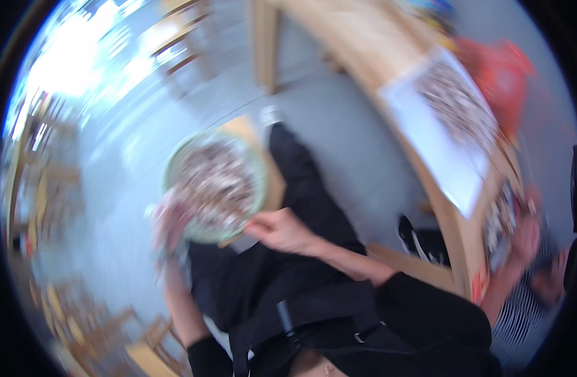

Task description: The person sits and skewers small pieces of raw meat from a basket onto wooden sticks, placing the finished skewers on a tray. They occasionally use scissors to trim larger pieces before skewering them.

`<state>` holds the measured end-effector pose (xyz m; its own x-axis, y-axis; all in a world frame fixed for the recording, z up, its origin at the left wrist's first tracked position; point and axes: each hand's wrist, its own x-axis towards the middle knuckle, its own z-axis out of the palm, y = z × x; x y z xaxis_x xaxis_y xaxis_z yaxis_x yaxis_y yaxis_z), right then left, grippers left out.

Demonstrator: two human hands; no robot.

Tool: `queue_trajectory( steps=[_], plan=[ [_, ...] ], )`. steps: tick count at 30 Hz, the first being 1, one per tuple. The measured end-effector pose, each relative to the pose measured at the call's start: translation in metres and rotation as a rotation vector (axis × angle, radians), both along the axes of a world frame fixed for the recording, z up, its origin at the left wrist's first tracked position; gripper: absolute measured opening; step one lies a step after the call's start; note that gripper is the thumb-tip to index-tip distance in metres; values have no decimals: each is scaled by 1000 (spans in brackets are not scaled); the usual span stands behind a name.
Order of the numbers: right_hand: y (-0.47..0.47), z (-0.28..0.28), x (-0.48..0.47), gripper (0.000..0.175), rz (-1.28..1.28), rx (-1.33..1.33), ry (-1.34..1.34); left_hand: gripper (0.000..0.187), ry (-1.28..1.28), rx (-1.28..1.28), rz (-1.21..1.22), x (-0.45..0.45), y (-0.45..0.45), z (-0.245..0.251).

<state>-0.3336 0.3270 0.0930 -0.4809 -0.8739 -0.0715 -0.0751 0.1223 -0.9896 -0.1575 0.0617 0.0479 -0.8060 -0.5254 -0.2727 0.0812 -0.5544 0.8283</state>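
A round pale green basin, full of small brownish and whitish pieces too blurred to name, is before me above my knees. My right hand pinches its near right rim between thumb and fingers. At the left rim is my left hand, blurred, with what looks like a clear plastic glove or bag about it; whether its fingers grip the rim I cannot tell. Under the basin's right side a light wooden board or stool top shows.
A curved wooden table runs along the right, bearing a white sheet or tray with thin brownish strips. Another person's hand is beside a container of pieces. A red plastic bag is beyond. Wooden chairs stand lower left.
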Motion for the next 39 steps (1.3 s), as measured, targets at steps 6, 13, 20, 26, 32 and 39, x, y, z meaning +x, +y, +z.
queue_trajectory(
  steps=[6,13,20,26,32,39],
  plan=[
    [6,5,2,20,32,-12,10,46,136,123,-55,9,-18,-18],
    [7,3,-2,19,24,-22,5,43,60,97,-99,-5,-21,-5],
    [4,2,1,22,-20,93,13,31,113,68,-55,-14,0,15],
    [-30,-5,4,19,7,72,-73,30,18,26,1,-19,-21,39],
    [-26,-5,7,18,3,80,-89,31,-53,11,9,-18,-17,43],
    [-30,1,1,14,47,163,-30,24,-113,-64,77,-25,-10,55]
  ],
)
